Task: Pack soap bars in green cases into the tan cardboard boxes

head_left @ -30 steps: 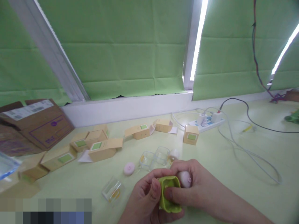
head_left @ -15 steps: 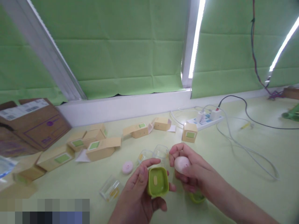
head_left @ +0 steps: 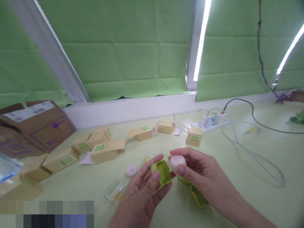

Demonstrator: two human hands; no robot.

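Note:
My left hand (head_left: 148, 183) grips a small green square case (head_left: 165, 172), its hollow side turned to the right. Between the thumb and fingers of my right hand (head_left: 199, 171) is a small pale pink rounded piece (head_left: 177, 162) with a nub on top. The two pieces are close together above the table; whether they touch I cannot tell. Beneath my right hand lies another green case part (head_left: 199, 197). A round pink disc (head_left: 131, 170) rests left of my left hand, and a clear plastic box (head_left: 114, 191) with something yellow in it lies nearer me.
Several small tan cartons (head_left: 105, 151) spread across the left and back of the table. One carton (head_left: 194, 136) stands by a white power strip (head_left: 209, 123) with cables. A large brown cardboard box (head_left: 45, 126) leans at the far left. More clear boxes sit partly behind my hands.
My left hand has turned the green case so its opening faces right. My right hand has turned the pink piece upright and brought it closer to the case.

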